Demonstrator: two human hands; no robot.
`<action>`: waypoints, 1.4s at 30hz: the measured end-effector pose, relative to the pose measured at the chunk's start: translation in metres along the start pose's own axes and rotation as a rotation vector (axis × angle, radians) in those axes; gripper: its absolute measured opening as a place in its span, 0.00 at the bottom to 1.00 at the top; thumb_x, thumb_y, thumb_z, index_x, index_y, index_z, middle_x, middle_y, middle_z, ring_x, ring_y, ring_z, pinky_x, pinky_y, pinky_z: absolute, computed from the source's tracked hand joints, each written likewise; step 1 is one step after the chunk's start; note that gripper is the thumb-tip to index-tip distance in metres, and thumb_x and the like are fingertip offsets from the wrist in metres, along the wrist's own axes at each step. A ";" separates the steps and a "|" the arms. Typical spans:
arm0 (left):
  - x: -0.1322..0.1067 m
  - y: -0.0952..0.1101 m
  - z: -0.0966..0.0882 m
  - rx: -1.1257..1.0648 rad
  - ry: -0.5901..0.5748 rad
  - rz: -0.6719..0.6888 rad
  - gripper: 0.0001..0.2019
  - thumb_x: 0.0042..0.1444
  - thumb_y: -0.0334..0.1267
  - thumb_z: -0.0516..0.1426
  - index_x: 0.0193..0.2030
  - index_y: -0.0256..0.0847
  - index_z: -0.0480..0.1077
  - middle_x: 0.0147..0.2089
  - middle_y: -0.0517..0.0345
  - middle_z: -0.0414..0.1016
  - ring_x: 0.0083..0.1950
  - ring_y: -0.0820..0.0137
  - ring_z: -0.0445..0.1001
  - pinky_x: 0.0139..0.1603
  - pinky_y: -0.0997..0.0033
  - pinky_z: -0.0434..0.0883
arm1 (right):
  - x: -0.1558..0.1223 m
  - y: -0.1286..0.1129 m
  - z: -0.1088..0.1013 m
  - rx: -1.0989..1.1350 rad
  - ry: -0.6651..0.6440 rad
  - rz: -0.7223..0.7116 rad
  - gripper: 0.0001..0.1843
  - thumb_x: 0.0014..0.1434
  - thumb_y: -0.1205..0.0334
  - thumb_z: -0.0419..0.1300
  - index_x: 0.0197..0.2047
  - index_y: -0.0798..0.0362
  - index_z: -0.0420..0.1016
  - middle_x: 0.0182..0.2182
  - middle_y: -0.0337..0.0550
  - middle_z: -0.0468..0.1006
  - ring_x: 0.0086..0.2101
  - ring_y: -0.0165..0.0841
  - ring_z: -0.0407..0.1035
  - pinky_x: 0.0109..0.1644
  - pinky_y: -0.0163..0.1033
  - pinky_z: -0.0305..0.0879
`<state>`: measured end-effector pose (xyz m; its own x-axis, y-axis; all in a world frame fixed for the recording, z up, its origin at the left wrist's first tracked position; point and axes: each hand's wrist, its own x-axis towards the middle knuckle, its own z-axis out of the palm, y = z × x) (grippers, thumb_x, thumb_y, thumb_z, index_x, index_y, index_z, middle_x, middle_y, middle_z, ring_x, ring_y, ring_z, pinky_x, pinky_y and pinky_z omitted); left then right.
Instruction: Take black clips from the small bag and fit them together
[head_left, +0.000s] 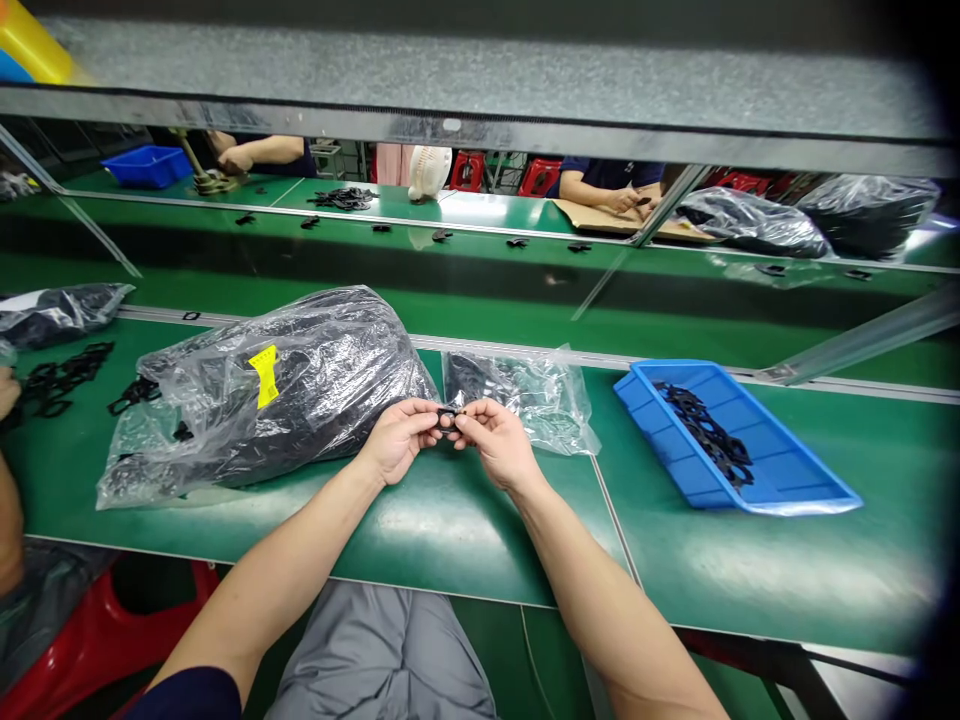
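Between my two hands, above the green tabletop, is a small black plastic part (pixel 448 420) with an opening in it. My left hand (pixel 401 436) pinches its left end, and my right hand (pixel 495 438) pinches the right end. The fingers cover much of the part. Just left of my hands lies a large clear plastic bag (pixel 337 370) full of black parts, with a yellow tag (pixel 265 376) on it. Behind my right hand lies a smaller clear bag (pixel 517 390) with dark contents.
A blue bin (pixel 787 470) holding black parts (pixel 705 435) stands at the right. Loose black parts (pixel 64 380) lie at the left beside a co-worker's arm (pixel 9 520). A metal shelf edge (pixel 450 125) spans overhead. Co-workers' hands (pixel 238 160) work across the line.
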<state>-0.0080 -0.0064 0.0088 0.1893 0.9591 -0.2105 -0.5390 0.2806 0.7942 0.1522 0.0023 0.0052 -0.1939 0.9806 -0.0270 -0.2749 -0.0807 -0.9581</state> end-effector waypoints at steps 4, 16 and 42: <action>-0.001 -0.002 0.001 0.130 0.044 0.095 0.12 0.44 0.34 0.67 0.36 0.34 0.74 0.31 0.54 0.79 0.28 0.76 0.74 0.30 0.78 0.68 | 0.001 0.001 -0.001 0.039 0.010 0.033 0.16 0.45 0.58 0.72 0.35 0.53 0.74 0.23 0.36 0.77 0.23 0.28 0.73 0.26 0.32 0.69; 0.000 -0.005 0.000 0.224 0.062 0.164 0.11 0.46 0.36 0.66 0.36 0.35 0.75 0.31 0.54 0.80 0.28 0.75 0.73 0.30 0.76 0.69 | 0.002 -0.005 -0.004 0.104 -0.040 0.120 0.12 0.41 0.61 0.73 0.31 0.53 0.80 0.28 0.39 0.81 0.27 0.27 0.72 0.31 0.33 0.68; -0.002 0.001 0.001 0.174 0.055 0.142 0.12 0.45 0.38 0.67 0.36 0.35 0.74 0.32 0.53 0.80 0.28 0.75 0.73 0.29 0.76 0.68 | 0.004 0.003 0.000 0.270 0.060 0.175 0.17 0.37 0.65 0.75 0.33 0.53 0.79 0.27 0.41 0.82 0.25 0.30 0.75 0.29 0.34 0.74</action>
<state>-0.0080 -0.0083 0.0113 0.0746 0.9904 -0.1166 -0.4067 0.1370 0.9032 0.1505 0.0059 0.0021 -0.2062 0.9560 -0.2088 -0.4834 -0.2850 -0.8277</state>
